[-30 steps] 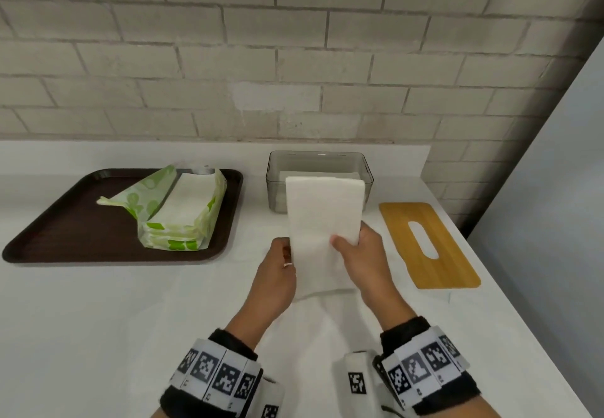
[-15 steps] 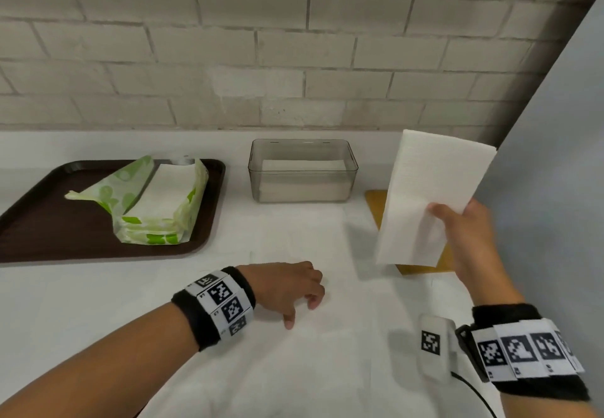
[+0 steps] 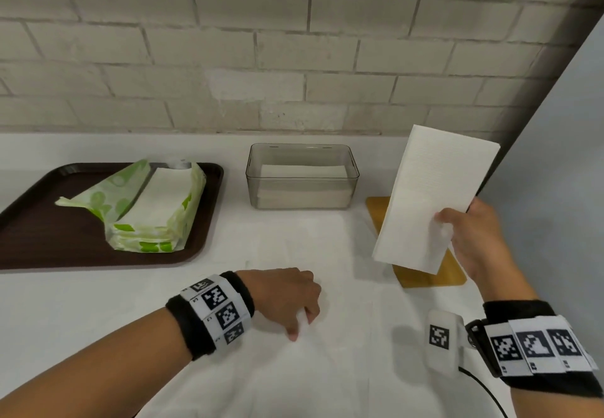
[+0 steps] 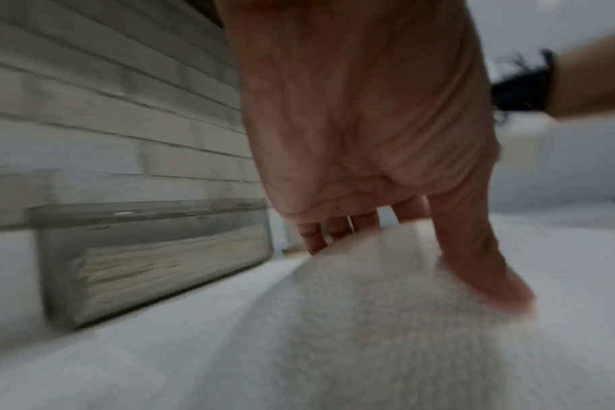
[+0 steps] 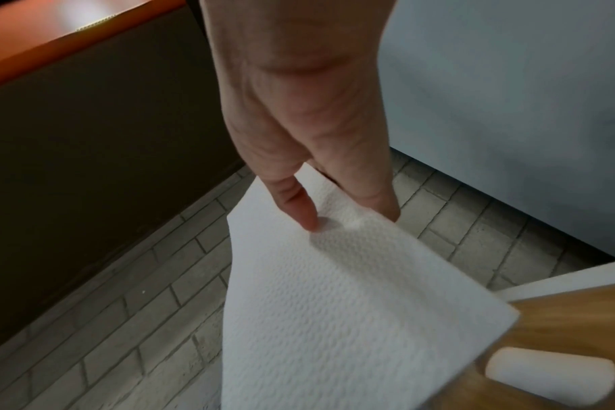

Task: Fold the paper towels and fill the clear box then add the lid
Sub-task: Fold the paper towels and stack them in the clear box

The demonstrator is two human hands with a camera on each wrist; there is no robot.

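Note:
My right hand (image 3: 451,221) pinches a folded white paper towel (image 3: 434,195) by its right edge and holds it upright in the air, above the wooden lid (image 3: 425,275). The right wrist view shows the thumb and fingers (image 5: 299,205) clamped on that towel (image 5: 334,305), with the slotted lid (image 5: 562,327) below. The clear box (image 3: 255,185) stands at the back centre and holds a low stack of folded towels (image 3: 302,195). My left hand (image 3: 302,326) is down on an unfolded towel (image 3: 327,368) spread on the counter. Thumb and fingers (image 4: 474,263) pinch up a ridge of it (image 4: 369,333).
A dark brown tray (image 3: 49,238) at the left carries an opened green-and-white pack of paper towels (image 3: 153,208). A brick wall (image 3: 294,58) runs behind the counter. A grey panel (image 3: 555,172) closes off the right side, close to the lid.
The right hand carried the folded towel from in front of the box up and to the right. The left hand let go of it and dropped onto the flat towel.

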